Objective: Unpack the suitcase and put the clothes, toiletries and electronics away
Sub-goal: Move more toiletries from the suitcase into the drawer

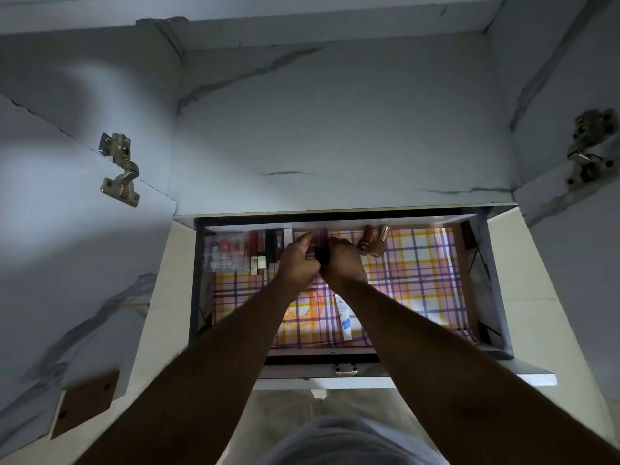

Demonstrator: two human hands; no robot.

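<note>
hands: left hand (299, 260) and right hand (343, 261) both pinch dark tubes (320, 245) | place: drawer (500, 297) back edge, beside nail polish bottles (372, 245) | tip: stand them upright, tight in row

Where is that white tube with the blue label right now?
The white tube lies flat on the checked liner toward the drawer's near edge, partly under the right forearm, well apart from the nail polish bottles at the back.

A single head-worn wide-angle camera looked steeply down into an open drawer (496, 344). It sat near, above both forearms; wardrobe walls filled the upper frame.
</note>
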